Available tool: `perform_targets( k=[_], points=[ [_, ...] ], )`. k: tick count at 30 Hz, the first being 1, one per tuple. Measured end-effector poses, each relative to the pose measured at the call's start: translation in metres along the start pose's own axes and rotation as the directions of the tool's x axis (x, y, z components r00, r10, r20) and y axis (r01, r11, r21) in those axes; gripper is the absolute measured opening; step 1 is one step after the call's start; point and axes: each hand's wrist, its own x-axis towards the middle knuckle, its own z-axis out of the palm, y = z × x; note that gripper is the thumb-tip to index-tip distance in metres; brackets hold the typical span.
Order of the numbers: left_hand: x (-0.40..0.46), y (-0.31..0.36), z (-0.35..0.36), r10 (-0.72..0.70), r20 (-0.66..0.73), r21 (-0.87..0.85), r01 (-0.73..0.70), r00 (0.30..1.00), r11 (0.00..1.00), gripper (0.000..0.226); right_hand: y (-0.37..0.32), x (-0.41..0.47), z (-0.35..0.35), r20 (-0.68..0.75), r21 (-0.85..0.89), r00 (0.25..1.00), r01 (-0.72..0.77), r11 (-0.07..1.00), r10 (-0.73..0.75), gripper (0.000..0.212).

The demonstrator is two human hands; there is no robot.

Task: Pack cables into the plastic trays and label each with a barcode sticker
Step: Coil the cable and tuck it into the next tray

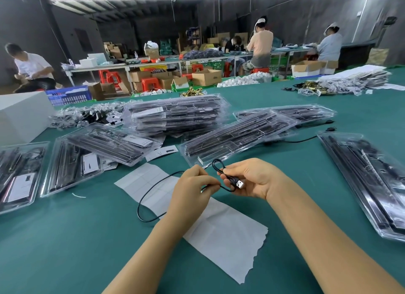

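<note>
A thin black USB cable (151, 188) runs from my hands in a loop down onto the green table. My right hand (252, 179) holds its plug end, and the silver USB plug (240, 183) sticks out over my palm under a small cable loop. My left hand (192, 186) pinches the cable just left of that. A clear plastic tray (236, 138) with black parts lies right behind my hands. A white strip of sticker backing paper (221, 232) lies under my forearms.
Stacks of filled clear trays (175, 116) stand behind, with more trays at the left (72, 166) and right (368, 184). A white box (19, 116) sits far left. Small bagged parts (87, 116) lie behind. Other people work at benches in the background.
</note>
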Motion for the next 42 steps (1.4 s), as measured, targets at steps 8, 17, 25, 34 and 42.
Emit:
perform_targets(
  k=[8, 17, 25, 34, 42],
  points=[
    [-0.002, -0.001, 0.001, 0.123, -0.057, 0.019, -0.122, 0.991, 0.992, 0.005, 0.007, 0.004, 0.006, -0.072, -0.230, 0.979, 0.169, 0.959, -0.190, 0.014],
    [-0.005, 0.001, 0.006, 0.151, -0.185, 0.076, -0.139, 0.971, 0.987, 0.009, 0.011, 0.005, 0.008, -0.057, -0.366, 0.950, 0.267, 0.892, -0.308, 0.023],
    [-0.006, -0.001, 0.004, 0.115, -0.237, 0.087, -0.097, 0.965, 0.991, 0.017, 0.016, 0.004, 0.013, 0.067, -0.442, 0.949, 0.306, 0.843, -0.309, 0.020],
    [-0.003, -0.009, -0.006, 0.027, -0.140, 0.101, -0.013, 0.990, 0.995, 0.034, 0.009, -0.002, 0.004, 0.198, -0.476, 0.964, 0.252, 0.843, -0.177, 0.022],
    [-0.001, -0.010, -0.009, -0.163, 0.015, 0.042, 0.162, 0.986, 0.986, 0.040, 0.010, -0.004, -0.003, 0.326, -0.624, 0.942, 0.281, 0.729, -0.084, 0.021]
  ],
)
